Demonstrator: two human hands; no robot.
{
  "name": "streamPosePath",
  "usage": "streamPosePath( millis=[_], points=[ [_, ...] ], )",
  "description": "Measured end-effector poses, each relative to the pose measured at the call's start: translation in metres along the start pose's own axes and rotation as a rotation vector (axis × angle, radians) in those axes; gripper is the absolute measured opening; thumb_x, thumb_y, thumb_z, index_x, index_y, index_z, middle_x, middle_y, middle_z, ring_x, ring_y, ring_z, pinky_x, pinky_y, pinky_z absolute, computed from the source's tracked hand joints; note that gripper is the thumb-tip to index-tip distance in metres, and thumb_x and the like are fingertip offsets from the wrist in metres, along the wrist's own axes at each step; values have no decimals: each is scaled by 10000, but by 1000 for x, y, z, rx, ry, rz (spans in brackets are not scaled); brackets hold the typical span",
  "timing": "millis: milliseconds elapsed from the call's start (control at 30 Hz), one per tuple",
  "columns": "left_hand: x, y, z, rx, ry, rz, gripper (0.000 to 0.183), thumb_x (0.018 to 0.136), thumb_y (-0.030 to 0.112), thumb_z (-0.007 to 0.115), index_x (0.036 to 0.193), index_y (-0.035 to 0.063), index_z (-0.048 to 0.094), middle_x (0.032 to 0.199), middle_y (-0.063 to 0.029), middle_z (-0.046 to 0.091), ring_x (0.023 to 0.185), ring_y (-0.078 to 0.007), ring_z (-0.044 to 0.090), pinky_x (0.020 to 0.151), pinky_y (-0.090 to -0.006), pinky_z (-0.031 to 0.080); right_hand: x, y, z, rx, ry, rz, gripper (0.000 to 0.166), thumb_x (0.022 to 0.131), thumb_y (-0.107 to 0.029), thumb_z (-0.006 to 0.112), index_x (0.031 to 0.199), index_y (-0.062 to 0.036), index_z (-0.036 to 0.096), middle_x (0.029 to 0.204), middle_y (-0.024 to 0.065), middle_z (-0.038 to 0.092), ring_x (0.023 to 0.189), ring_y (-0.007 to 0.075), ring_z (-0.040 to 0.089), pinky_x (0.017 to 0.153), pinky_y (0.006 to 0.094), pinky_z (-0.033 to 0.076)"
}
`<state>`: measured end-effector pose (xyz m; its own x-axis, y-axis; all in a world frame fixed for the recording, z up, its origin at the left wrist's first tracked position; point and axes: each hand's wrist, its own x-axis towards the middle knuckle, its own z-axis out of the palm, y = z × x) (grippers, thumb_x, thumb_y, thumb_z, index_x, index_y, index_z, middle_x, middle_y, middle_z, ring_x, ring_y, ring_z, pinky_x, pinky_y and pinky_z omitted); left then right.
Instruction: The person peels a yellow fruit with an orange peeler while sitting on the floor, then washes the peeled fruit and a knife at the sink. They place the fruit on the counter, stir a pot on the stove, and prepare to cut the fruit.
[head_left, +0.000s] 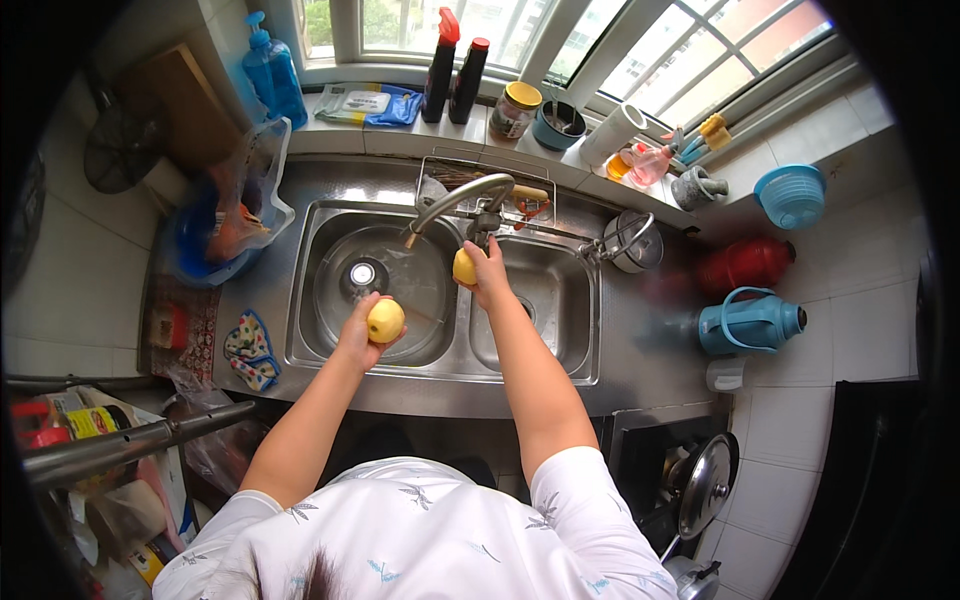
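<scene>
My left hand (360, 330) holds a pale yellow round fruit (385, 321), which looks like a peeled apple with a dark spot at one end. It is above the front of the left sink basin (307, 330). Another yellow fruit (465, 267) is in my right hand (487, 277), partly covered by the fingers. That hand is over the divider between the basins, close under the base of the curved metal faucet (457, 196); whether a finger touches the faucet I cannot tell. A large round basin or bowl outline surrounds the drain (363, 274) in the left basin.
The right basin (555, 330) lies under my right forearm. Behind the faucet is a wire rack (442, 157) with a peeler and other utensils. A dotted cloth (252, 351) lies left of the sink. Thermos flasks (739, 321) and a lidded pan (705, 487) are on the right.
</scene>
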<state>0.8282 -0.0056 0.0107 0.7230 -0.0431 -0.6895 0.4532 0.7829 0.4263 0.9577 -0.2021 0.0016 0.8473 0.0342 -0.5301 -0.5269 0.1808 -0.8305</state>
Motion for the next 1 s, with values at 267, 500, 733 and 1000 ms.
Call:
streamPosePath(
  millis=[267, 500, 733, 1000],
  points=[
    [34, 17, -4, 279, -63, 73, 273, 867, 234, 524, 1086, 72, 540, 880, -101, 600, 813, -187, 604, 712, -323, 510, 13, 2, 12, -72, -146, 113, 718, 837, -304, 599, 1406, -185, 177, 1191, 57, 437, 973, 210, 521, 730, 425, 515],
    [45, 30, 14, 576, -222, 124, 475, 859, 246, 562, 1279, 71, 425, 1022, -68, 573, 887, -121, 561, 746, -272, 467, -10, 36, 56, 233, -117, -50, 467, 906, -352, 487, 1274, -81, 392, 1090, 62, 530, 944, 165, 546, 756, 330, 488],
    [55, 38, 11, 834, -35, 406, 439, 818, 181, 607, 1210, 40, 469, 1044, -55, 562, 917, -124, 552, 803, -265, 444, -1, 40, 105, 338, -360, 60, 316, 900, -194, 497, 1177, -47, 457, 1007, 69, 557, 929, 150, 545, 815, 286, 445],
    [59, 33, 23, 567, -133, 111, 341, 897, 247, 511, 1193, 80, 469, 1013, -44, 576, 873, -126, 580, 737, -273, 471, 35, 49, 79, 169, -328, 21, 236, 865, -231, 549, 1027, -59, 546, 943, 54, 562, 862, 171, 553, 754, 318, 467]
  ],
)
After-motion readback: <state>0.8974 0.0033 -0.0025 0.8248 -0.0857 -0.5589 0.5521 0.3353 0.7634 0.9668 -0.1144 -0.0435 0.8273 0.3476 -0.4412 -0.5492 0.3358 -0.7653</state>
